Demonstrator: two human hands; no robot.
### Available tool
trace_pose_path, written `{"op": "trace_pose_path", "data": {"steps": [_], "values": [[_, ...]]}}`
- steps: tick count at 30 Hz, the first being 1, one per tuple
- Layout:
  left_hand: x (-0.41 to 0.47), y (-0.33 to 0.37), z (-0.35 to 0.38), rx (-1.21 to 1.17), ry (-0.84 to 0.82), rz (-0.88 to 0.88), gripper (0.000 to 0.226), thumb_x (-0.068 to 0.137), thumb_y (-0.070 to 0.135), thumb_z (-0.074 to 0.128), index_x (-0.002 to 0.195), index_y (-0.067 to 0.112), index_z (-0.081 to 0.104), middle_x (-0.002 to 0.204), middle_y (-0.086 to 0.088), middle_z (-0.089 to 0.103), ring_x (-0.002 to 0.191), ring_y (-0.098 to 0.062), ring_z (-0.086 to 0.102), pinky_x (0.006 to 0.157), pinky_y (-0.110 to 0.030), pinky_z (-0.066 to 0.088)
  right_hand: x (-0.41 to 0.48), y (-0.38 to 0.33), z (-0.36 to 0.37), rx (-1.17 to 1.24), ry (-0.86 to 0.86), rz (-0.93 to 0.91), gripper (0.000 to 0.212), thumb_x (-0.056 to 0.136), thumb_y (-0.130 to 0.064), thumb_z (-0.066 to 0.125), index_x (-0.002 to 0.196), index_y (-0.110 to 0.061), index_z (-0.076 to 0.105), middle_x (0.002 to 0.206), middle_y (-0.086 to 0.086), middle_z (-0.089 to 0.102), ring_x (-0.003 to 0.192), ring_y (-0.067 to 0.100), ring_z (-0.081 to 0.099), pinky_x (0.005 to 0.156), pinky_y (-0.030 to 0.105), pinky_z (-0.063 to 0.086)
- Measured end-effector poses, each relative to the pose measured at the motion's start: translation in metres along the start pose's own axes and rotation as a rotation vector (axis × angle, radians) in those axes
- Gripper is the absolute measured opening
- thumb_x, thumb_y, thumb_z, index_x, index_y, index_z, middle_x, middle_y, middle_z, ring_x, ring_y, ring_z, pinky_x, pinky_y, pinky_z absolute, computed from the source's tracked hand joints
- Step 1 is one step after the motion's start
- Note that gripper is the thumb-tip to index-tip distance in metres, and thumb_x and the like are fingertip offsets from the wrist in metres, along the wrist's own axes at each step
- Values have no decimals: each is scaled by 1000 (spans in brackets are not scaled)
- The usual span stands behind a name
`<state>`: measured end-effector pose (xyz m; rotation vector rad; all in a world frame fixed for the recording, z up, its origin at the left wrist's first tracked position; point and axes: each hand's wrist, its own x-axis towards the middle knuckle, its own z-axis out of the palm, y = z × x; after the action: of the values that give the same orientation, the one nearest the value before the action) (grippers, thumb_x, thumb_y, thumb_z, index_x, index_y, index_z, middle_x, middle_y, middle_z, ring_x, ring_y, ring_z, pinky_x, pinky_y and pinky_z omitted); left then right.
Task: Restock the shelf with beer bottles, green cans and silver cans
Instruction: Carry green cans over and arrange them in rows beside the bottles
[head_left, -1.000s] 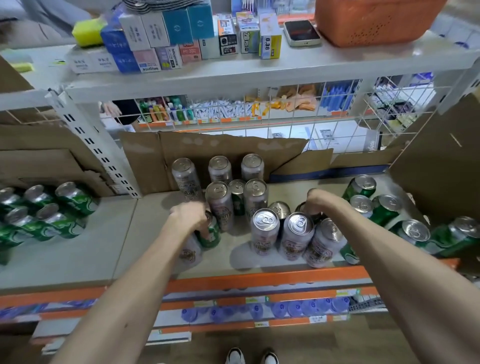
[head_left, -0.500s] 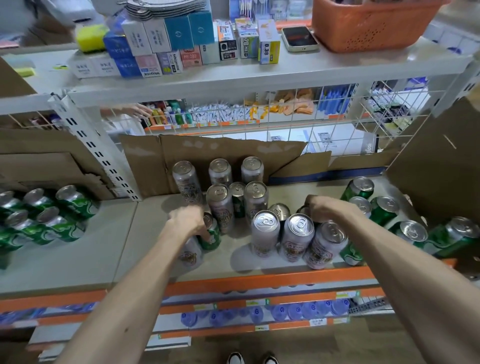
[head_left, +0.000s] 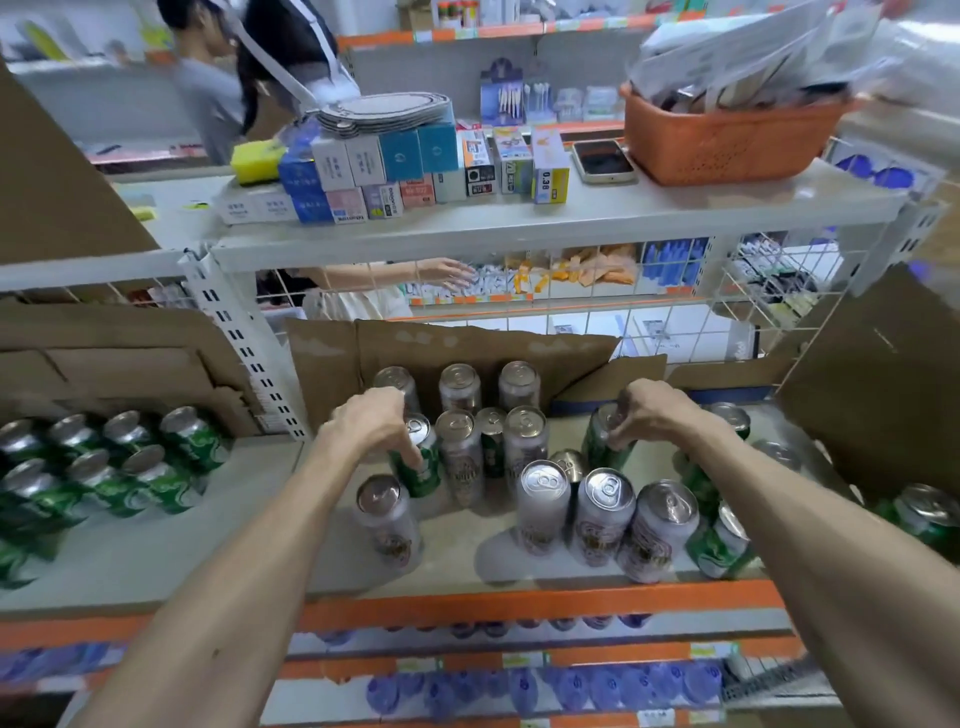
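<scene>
- Both hands now sit higher and further back on the shelf (head_left: 156, 561) than a second ago, each with a green can.
- Left hand (head_left: 371, 423): fingers wrapped around a green can (head_left: 423, 467) beside the silver cans (head_left: 597, 514).
- Right hand (head_left: 647, 410): fingers clenched on another green can (head_left: 602, 447), lifted by its top.
- Full cans look heavy, rigid and smooth; mid-body grips seem safest.
</scene>
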<state>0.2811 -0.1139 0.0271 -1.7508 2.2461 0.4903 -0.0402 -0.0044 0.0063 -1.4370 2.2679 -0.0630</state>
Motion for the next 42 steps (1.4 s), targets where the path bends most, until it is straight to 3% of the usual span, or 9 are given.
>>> {"op": "trace_pose_path", "data": {"steps": [4,9,15,19,23,29,33,39,42], "values": [[-14,0,-68,-98,82,60,57,51,48,93,81,6,69,78,-3,67,71,-21,61,57,-30,41,-9,-17,-39,82,97,-86,40,62,-36,85,91,-12,69,89,5,71,77,19,64,62,30,54],[-31,-2,-123,-366,200,148,59,54,44,94,92,4,73,80,-1,67,75,-19,58,67,-31,42,-28,-44,-87,199,243,-236,27,71,-28,83,68,-12,62,70,3,65,66,19,57,52,26,41],[-38,0,-136,-671,309,265,55,61,28,93,110,16,72,105,-1,73,98,-19,67,86,-40,58,-35,-79,-121,572,358,-398,42,75,-33,81,109,-12,69,100,3,71,89,17,64,76,34,54],[-46,-10,-128,-858,448,297,51,61,34,92,107,21,75,102,3,74,96,-17,68,78,-36,58,-35,-109,-119,923,351,-474,47,79,-21,80,122,-11,64,107,2,68,92,13,63,63,12,49],[-57,-35,-128,-968,544,295,49,64,31,91,108,17,76,100,2,76,96,-17,71,83,-37,60,-40,-148,-110,1092,338,-501,41,81,-19,79,119,-13,65,103,0,68,87,7,62,57,8,47],[-72,-103,-129,-1076,670,230,53,63,33,92,111,16,76,91,7,74,76,-4,67,64,-17,53,-47,-207,-91,1108,252,-599,36,79,-16,81,113,-9,70,103,6,72,91,14,65,84,28,53],[-86,-166,-126,-1051,689,195,67,48,50,92,108,23,77,100,9,76,98,-10,71,90,-34,57,-58,-260,-74,1048,210,-609,38,79,-19,81,115,-13,68,96,-2,70,84,9,64,70,17,54],[-102,-270,-117,-1007,655,150,39,68,27,90,105,19,78,92,10,75,84,-2,67,79,-21,57,-70,-360,-17,991,216,-568,39,78,-20,82,114,-11,69,93,-1,68,72,1,59,55,5,45],[-98,-330,-112,-960,597,136,38,67,29,90,102,24,78,93,14,75,88,-2,67,79,-18,54,-71,-411,21,970,219,-515,41,74,-28,84,110,-16,70,92,-5,70,77,4,63,66,11,51]]}}
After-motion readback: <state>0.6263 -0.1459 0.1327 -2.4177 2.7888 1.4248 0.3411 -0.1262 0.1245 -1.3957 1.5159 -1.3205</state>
